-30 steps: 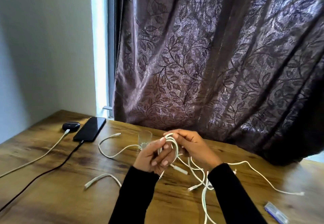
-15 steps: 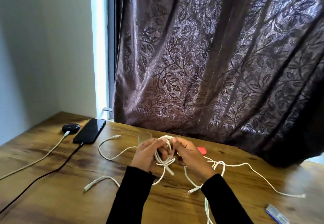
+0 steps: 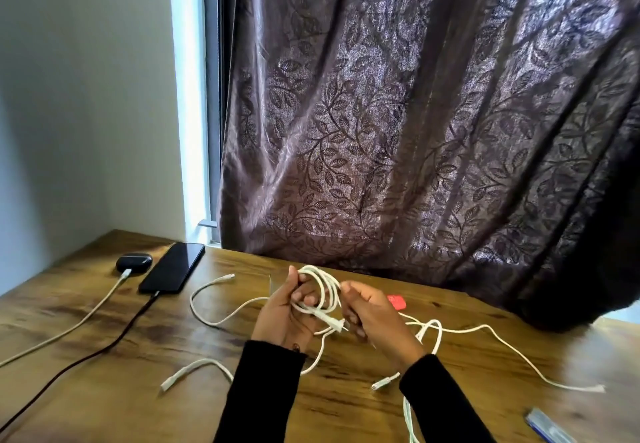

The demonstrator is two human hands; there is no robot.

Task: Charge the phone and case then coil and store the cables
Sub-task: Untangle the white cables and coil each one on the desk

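A clear glass stands on the wooden bench just behind the hands, mostly hidden by them; whether anything is in it cannot be told.

The left hand is raised above the bench at centre, palm toward the camera, fingers curled through a white cable coil of several loops, which it grips. The right hand, at 3 o'clock of the coil and touching it, pinches the same cable near its plug, fingers bent inward. Both wrists wear black sleeves.

From the coil, loose white cable trails over the bench toward 4 o'clock, ending in a plug near the right edge. Another white cable curves at 9 o'clock of the hands, and a short white piece lies at 7 o'clock.

At 10 o'clock, far back, the black phone lies flat with a dark cable plugged in, and just left of it sits the dark earbud case (a white cable joined to it). A red object peeks out behind the right hand. A purple leaf-patterned curtain hangs behind.
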